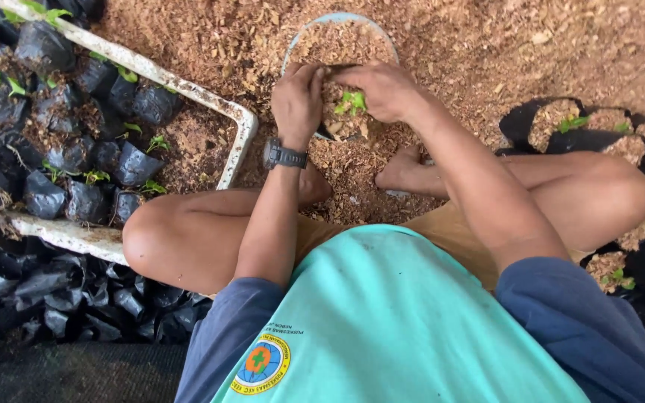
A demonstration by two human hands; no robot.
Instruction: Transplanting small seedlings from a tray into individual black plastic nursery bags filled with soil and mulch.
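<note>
- The ground is a loose bed of reddish-brown wood shavings and husk, coarse and crumbly, spread under a person sitting cross-legged on it.
- A round basin with a thin pale-blue rim lies ahead of the knees, heaped with the same shavings.
- The left hand, a dark watch on its wrist, and the right hand meet over the near edge of the basin.
- Both sets of fingers are curled narrow around a small black plastic bag packed with shavings, pressing at its mouth.
- A small seedling with bright green leaves stands in that bag, between the two hands.
- To the left, a white, chipped rectangular tray holds rows of crinkled, glossy black bags, some showing tiny green shoots.
- More wrinkled black bags are heaped below the tray.
- At the right, filled black bags with shavings on top sit beside the knee.
</note>
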